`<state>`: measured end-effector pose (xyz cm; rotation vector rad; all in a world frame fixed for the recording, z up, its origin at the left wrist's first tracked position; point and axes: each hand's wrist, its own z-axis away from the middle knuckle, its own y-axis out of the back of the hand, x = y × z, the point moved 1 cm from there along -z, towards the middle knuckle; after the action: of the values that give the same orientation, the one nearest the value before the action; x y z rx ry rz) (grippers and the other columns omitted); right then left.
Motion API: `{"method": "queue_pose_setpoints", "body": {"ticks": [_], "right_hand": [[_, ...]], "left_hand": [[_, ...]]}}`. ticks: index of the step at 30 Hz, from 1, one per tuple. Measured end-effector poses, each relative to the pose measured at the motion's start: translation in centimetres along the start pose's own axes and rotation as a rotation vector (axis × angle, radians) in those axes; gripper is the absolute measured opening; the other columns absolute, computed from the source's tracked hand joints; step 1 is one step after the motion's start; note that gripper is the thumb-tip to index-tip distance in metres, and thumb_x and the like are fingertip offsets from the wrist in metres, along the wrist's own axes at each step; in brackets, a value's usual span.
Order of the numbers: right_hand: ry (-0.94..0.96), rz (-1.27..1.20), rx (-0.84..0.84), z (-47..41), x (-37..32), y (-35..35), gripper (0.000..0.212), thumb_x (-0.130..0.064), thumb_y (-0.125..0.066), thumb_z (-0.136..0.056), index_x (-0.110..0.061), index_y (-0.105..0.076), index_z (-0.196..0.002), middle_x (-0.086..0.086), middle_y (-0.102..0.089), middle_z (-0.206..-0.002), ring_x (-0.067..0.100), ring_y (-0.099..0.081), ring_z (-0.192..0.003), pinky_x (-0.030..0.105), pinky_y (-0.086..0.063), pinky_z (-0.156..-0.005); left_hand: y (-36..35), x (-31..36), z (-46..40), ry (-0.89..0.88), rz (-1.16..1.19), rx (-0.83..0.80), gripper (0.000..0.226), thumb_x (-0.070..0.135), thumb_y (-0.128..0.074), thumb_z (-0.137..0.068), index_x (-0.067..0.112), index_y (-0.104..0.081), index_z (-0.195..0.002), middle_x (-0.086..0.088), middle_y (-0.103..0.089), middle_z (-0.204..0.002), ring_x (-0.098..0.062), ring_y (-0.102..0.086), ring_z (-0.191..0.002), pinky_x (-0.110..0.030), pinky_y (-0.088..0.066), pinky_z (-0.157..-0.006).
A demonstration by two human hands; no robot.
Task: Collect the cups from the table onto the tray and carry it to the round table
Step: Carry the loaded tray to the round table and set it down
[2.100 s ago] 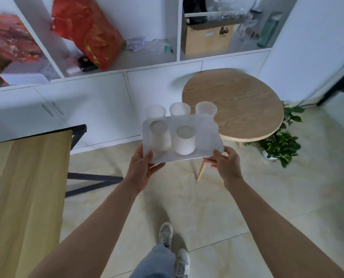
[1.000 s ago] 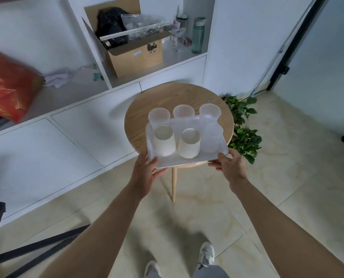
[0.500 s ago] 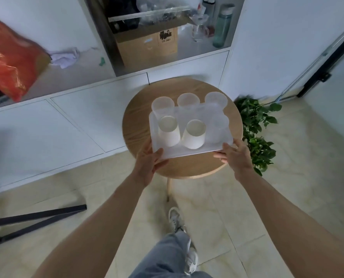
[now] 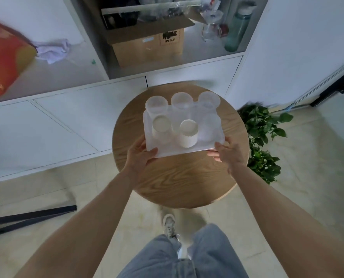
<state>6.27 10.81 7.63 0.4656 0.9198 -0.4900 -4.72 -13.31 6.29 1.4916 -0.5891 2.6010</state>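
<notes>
Now we hold the tray [image 4: 184, 152] of cups [image 4: 188, 133] over the round table [image 4: 179, 177], left hand [image 4: 140, 157] and right hand [image 4: 230, 153] clasping its near corners. We should lower it level, landing well inside the table's edge.

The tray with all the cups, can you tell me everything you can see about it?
The tray is a flat, frosted white rectangle with a low rim, and looks like plastic. Six cups stand on it in two rows of three: four clear frosted ones and two solid white ones in the near row. The left hand and right hand grip its near corners. It is over the round wooden table; whether it touches the top cannot be told.
</notes>
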Motion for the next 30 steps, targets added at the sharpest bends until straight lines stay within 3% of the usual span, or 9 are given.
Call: {"method": "queue_pose_setpoints", "body": {"ticks": [6, 9, 14, 16, 19, 25, 30], "right_hand": [[-0.003, 0.1, -0.055, -5.7, -0.7, 0.2, 0.028, -0.013, -0.055, -0.097, -0.015, -0.049, -0.125, 0.006, -0.072, -0.092, 0.013, -0.072, -0.077, 0.026, -0.052, -0.064], [-0.035, 0.16, -0.074, -8.6, -1.1, 0.4, 0.03, -0.017, -0.062, -0.091, -0.018, -0.054, -0.121, 0.006, -0.075, -0.092, 0.022, -0.073, -0.083, 0.036, -0.058, -0.073], [-0.037, 0.303, -0.171, -14.0, -1.5, 1.6, 0.033, -0.035, -0.068, -0.08, -0.03, -0.055, -0.11, 0.004, -0.075, -0.098, 0.025, -0.072, -0.087, 0.051, -0.057, -0.085], [-0.041, 0.32, -0.196, -15.5, -2.4, 1.9, 0.028, -0.028, -0.068, -0.086, -0.026, -0.053, -0.11, 0.005, -0.073, -0.098, 0.023, -0.072, -0.086, 0.046, -0.058, -0.083], [-0.061, 0.347, -0.245, -17.5, -3.0, 2.1, 0.026, -0.019, -0.065, -0.091, -0.02, -0.051, -0.113, 0.004, -0.073, -0.092, 0.013, -0.072, -0.075, 0.029, -0.058, -0.067], [-0.097, 0.363, -0.276, -20.5, -1.7, 1.3, 0.027, -0.015, -0.065, -0.091, -0.017, -0.051, -0.114, 0.006, -0.074, -0.09, 0.015, -0.073, -0.073, 0.033, -0.06, -0.075], [-0.156, 0.334, -0.269, -22.0, -0.5, 0.0, 0.028, -0.014, -0.065, -0.091, -0.02, -0.051, -0.114, 0.008, -0.075, -0.09, 0.018, -0.075, -0.075, 0.04, -0.059, -0.085]], "left_hand": [[-1.0, -0.5, -3.3, 0.034, -0.003, 0.133, 0.063, -0.015, -0.067, -0.081, 0.02, -0.057, -0.131, -0.006, -0.065, -0.116, -0.025, -0.067, -0.102, -0.031, -0.062, -0.073], [-1.8, -1.2, -4.8, 0.048, 0.022, 0.189, 0.062, -0.017, -0.066, -0.08, 0.02, -0.056, -0.128, -0.005, -0.064, -0.112, -0.024, -0.065, -0.101, -0.03, -0.062, -0.075], [-3.6, -2.6, -7.3, 0.072, 0.032, 0.302, 0.073, -0.017, -0.066, -0.079, 0.018, -0.051, -0.141, -0.004, -0.063, -0.11, -0.026, -0.062, -0.101, -0.032, -0.057, -0.077], [-4.6, -3.0, -8.2, 0.082, 0.031, 0.339, 0.074, -0.018, -0.065, -0.079, 0.017, -0.05, -0.142, -0.004, -0.063, -0.106, -0.025, -0.062, -0.096, -0.03, -0.056, -0.075], [-5.6, -3.7, -9.2, 0.12, 0.032, 0.396, 0.075, -0.019, -0.064, -0.08, 0.015, -0.047, -0.144, -0.007, -0.063, -0.102, -0.018, -0.058, -0.077, -0.02, -0.052, -0.056], [-5.1, -5.5, -10.9, 0.18, 0.041, 0.407, 0.077, -0.017, -0.067, -0.079, 0.015, -0.047, -0.145, -0.017, -0.064, -0.121, -0.021, -0.063, -0.088, -0.024, -0.054, -0.061], [-4.1, -6.4, -12.5, 0.219, 0.027, 0.439, 0.079, -0.016, -0.068, -0.077, 0.019, -0.049, -0.145, -0.017, -0.064, -0.125, -0.024, -0.063, -0.096, -0.028, -0.053, -0.066]]}}
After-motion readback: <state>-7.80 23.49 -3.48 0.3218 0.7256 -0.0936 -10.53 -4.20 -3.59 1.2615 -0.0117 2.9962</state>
